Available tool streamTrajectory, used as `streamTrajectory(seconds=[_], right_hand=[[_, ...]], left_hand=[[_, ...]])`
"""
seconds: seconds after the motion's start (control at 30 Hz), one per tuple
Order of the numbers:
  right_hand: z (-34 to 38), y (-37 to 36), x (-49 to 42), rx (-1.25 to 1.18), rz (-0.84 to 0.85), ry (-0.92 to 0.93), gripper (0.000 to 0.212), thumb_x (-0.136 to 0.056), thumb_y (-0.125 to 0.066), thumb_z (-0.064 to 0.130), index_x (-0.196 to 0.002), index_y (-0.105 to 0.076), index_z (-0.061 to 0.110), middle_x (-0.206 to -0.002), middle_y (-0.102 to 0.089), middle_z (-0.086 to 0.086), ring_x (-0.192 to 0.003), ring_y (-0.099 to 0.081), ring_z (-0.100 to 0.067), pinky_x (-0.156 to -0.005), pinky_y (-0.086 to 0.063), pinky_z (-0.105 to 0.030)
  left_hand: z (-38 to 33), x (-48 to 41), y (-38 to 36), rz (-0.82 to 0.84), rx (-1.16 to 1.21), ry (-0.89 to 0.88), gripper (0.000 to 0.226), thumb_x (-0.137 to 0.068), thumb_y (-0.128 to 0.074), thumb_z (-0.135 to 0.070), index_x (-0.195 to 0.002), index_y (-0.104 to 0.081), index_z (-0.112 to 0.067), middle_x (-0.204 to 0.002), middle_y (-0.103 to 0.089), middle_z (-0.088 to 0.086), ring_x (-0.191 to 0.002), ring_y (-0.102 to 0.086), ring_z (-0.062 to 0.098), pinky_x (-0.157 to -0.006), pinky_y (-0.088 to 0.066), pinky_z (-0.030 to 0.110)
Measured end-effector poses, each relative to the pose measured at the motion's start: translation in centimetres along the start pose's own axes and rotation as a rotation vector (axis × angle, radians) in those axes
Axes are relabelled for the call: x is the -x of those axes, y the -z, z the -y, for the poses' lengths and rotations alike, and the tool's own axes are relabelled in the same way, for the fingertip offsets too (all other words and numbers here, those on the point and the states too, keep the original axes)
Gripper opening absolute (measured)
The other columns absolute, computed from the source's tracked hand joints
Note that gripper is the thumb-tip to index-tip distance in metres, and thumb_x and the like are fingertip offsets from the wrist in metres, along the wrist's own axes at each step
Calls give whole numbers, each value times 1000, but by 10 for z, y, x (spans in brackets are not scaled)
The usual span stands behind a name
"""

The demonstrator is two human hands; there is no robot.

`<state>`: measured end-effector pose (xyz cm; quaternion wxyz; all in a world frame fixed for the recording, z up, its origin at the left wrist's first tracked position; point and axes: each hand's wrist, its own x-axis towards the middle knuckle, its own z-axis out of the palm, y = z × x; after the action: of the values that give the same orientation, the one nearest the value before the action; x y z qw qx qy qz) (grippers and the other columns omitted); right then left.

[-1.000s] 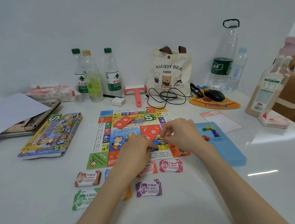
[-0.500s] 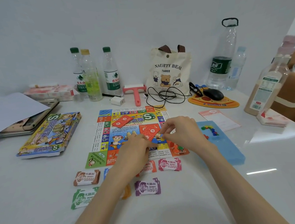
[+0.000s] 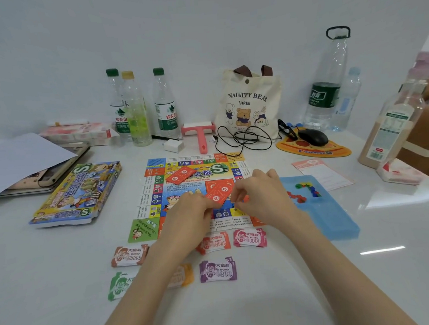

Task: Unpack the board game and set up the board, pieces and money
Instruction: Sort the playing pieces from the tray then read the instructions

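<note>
Standing behind the board (image 3: 144,201), a tote (image 3: 250,103) reads "NAUGHTY BEAR".

Left hand (image 3: 186,210) blocks the lower-middle squares of the board (image 3: 156,192) and one corner of the red card (image 3: 221,191). Right hand (image 3: 262,197) has its fingertips bunched at the card's edge; can't tell what either hand holds, if anything. Left forearm covers most of the orange money stack (image 3: 185,273) and the right part of the green money stack (image 3: 118,285). Pieces (image 3: 305,188) in the blue tray (image 3: 325,217) are too small to make out shapes. White sheet (image 3: 15,160) is cut by the left edge and hides most of the device (image 3: 55,172) under it. Pump bottle (image 3: 395,127): label blurred, unreadable.
</note>
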<state>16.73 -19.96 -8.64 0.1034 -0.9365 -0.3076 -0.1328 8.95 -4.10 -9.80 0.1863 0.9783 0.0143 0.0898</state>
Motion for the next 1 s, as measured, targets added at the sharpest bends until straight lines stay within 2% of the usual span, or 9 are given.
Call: streamTrajectory(seconds=[0.23, 0.43, 0.5, 0.6, 0.67, 0.77, 0.87, 0.93, 1.0], right_hand=[[-2, 4, 4, -67, 70, 8, 9, -86, -64, 25, -87, -66, 34, -81, -69, 17, -90, -43, -4, -76, -19, -29], [-11, 20, 6, -151, 6, -73, 13, -89, -62, 25, -89, -65, 37, -81, -66, 19, -91, -46, -6, -79, -22, -30], [-17, 26, 6, -164, -33, -93, 12, -90, -61, 27, -89, -63, 39, -78, -62, 22, -89, -46, -6, -81, -25, -30], [-26, 34, 11, -254, -57, -140, 11, -89, -63, 27, -86, -62, 38, -77, -61, 23, -88, -51, -6, -82, -39, -30], [-33, 38, 14, -310, -52, -195, 10, -88, -63, 25, -88, -65, 35, -81, -63, 22, -88, -57, -6, -75, -45, -26], [-49, 45, 18, -318, -44, -288, 11, -90, -61, 22, -91, -64, 33, -85, -63, 20, -89, -59, -7, -70, -54, -32], [-71, 52, 21, -227, -38, -389, 15, -91, -57, 17, -98, -65, 28, -100, -67, 12, -83, -62, -9, -65, -49, -26], [-87, 53, 22, -109, 8, -464, 21, -92, -54, 13, -103, -66, 27, -111, -67, 8, -92, -63, -15, -69, -45, -27], [-98, 53, 19, -15, 108, -507, 27, -92, -54, 10, -108, -67, 27, -119, -64, 2, -104, -59, -19, -82, -48, -31]], left_hand=[[0, 1, 1, -18, -3, 4, 34, -100, -44, -21, -126, -61, -34, -120, -62, -4, -118, -47, 17, -91, -47, 36], [-4, 2, 2, -47, 31, 3, 31, -100, -46, -24, -125, -62, -33, -117, -63, -7, -113, -50, 15, -86, -47, 33], [-8, 3, 2, -59, 94, 7, 30, -99, -48, -25, -123, -63, -32, -118, -64, -10, -112, -53, 13, -90, -48, 34], [-16, 2, 2, -68, 194, 9, 29, -97, -50, -24, -122, -64, -32, -115, -66, -15, -103, -58, 7, -91, -49, 31], [-22, 0, 2, -69, 264, 20, 29, -97, -52, -25, -122, -64, -34, -110, -67, -16, -95, -59, 5, -89, -50, 29], [-35, -3, 3, -86, 340, 3, 28, -96, -53, -25, -121, -64, -33, -101, -64, -19, -89, -58, 2, -83, -49, 24], [-50, -8, 5, -102, 373, -35, 28, -96, -53, -24, -121, -64, -32, -103, -64, -16, -90, -58, 3, -83, -49, 24], [-59, -12, 5, -102, 371, -51, 27, -96, -53, -26, -121, -63, -33, -101, -63, -18, -89, -58, 2, -80, -48, 23], [-65, -15, 3, -95, 384, -58, 27, -96, -53, -25, -120, -63, -34, -101, -63, -18, -89, -59, 3, -82, -49, 25]])
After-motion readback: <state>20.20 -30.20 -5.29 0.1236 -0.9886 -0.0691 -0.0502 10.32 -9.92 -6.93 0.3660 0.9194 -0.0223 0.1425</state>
